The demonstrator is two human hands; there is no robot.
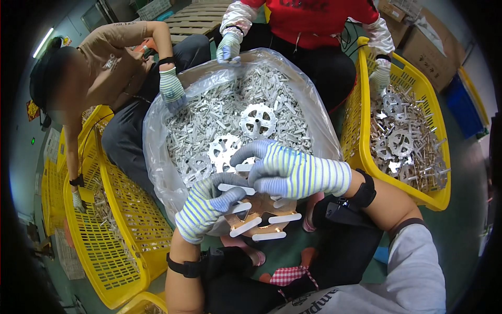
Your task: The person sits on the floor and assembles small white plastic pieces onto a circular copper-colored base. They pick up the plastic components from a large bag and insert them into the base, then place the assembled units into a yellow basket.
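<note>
Both my hands wear striped knit gloves with grey-blue fingertips. In front of my lap is a flat copper-coloured wheel-shaped plate [267, 208], with several pale metal bars [246, 226] set around its rim. My left hand [206, 205] is closed at the plate's left edge, thumb and fingers by the bars. My right hand [300, 171] comes from the right, its fingers curled over the far edge beside a small pale bar [244, 168]. The right fingertips partly hide one another, so their exact grip is unclear. Just beyond, silver spoked wheels [258, 121] lie on loose bars.
A plastic-lined bin [159, 172] heaped with small metal bars stands ahead. Yellow crates [361, 133] flank it; the right one holds silver wheels and bars. One person [117, 68] sits at left, another in red [308, 23] opposite, both gloved. Cardboard boxes [426, 49] stand at far right.
</note>
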